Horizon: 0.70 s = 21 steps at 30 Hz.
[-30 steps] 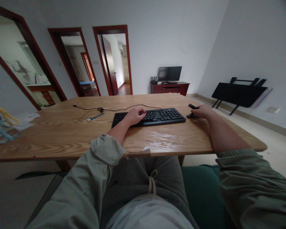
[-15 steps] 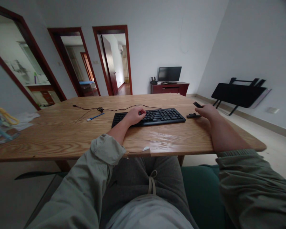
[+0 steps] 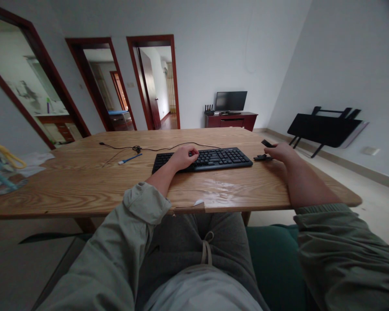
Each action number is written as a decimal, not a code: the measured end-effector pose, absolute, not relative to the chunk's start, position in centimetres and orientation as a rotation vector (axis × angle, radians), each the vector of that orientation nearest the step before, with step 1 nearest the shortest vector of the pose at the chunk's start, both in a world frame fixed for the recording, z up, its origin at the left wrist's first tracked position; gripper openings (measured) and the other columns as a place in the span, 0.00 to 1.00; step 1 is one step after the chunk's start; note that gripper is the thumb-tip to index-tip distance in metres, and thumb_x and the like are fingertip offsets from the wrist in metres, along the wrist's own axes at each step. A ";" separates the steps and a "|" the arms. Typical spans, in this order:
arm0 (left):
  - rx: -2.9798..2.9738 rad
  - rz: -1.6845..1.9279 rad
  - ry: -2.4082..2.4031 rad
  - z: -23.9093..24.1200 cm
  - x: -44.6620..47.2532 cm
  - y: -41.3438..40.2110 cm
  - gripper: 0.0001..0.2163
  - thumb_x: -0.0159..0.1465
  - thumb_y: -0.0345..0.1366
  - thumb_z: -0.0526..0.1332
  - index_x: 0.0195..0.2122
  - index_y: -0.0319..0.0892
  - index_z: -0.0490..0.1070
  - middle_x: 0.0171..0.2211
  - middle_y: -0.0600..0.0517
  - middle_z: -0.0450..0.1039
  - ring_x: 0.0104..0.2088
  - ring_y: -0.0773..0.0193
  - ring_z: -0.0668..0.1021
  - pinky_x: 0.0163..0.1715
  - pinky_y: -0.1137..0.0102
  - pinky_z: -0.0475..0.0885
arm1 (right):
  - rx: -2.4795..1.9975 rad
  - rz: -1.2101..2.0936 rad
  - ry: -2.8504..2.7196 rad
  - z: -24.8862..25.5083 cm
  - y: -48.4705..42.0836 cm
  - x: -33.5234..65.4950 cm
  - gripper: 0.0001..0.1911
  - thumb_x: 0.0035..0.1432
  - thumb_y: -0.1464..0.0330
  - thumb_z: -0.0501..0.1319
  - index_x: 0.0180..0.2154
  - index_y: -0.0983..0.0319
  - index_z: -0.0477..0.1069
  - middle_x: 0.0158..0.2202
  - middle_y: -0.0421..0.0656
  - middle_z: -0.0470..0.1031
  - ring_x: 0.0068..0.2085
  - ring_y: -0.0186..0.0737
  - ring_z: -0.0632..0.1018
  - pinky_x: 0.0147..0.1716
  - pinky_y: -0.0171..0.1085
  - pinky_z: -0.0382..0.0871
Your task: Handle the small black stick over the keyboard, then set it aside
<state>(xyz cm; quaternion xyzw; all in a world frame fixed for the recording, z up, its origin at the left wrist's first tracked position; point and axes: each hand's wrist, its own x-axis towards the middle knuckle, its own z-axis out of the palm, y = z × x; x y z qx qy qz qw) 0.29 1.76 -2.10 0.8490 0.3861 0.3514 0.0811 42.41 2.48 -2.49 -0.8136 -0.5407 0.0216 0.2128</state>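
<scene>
A black keyboard point(image 3: 214, 158) lies across the middle of the wooden table point(image 3: 84, 185). My left hand point(image 3: 183, 157) rests on its left half, fingers curled over the keys. My right hand point(image 3: 282, 152) is just right of the keyboard and holds a small black object point(image 3: 267, 143) lifted off the table. Below it, a second small black piece point(image 3: 262, 158) lies on the tabletop beside the keyboard's right end.
A thin black cable point(image 3: 139, 148) and a blue pen point(image 3: 129, 159) lie behind the keyboard on the left. A light blue item point(image 3: 0, 170) and papers sit at the table's left end. A folded black table point(image 3: 324, 128) leans on the right wall.
My right hand has raised the small black object off the piece on the table and shifted slightly right. My left hand has stayed on the keyboard.
</scene>
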 end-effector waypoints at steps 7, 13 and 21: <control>2.535 1.031 1.176 -2.0 0.4 1.7 0.08 0.60 0.35 0.59 0.36 0.40 0.76 0.36 0.49 0.78 0.34 0.63 0.75 0.40 0.68 0.71 | -2.304 0.096 -1.511 -2.6 2.7 42.5 0.16 0.50 0.58 0.61 0.33 0.64 0.78 0.30 0.51 0.75 0.34 0.50 0.79 0.30 0.41 0.70; 2.529 1.045 1.159 -2.1 0.3 1.9 0.08 0.59 0.35 0.60 0.36 0.40 0.76 0.35 0.50 0.78 0.33 0.64 0.75 0.39 0.68 0.71 | -2.314 0.073 -1.473 -3.1 3.2 43.2 0.17 0.49 0.57 0.61 0.32 0.63 0.77 0.31 0.53 0.75 0.36 0.53 0.79 0.29 0.42 0.70; 2.530 1.050 1.135 -2.2 0.2 1.9 0.07 0.59 0.35 0.59 0.35 0.40 0.76 0.35 0.50 0.77 0.33 0.64 0.75 0.39 0.69 0.71 | -2.333 0.113 -1.459 -2.8 2.8 42.7 0.16 0.50 0.57 0.61 0.32 0.63 0.76 0.31 0.52 0.75 0.35 0.52 0.79 0.29 0.42 0.69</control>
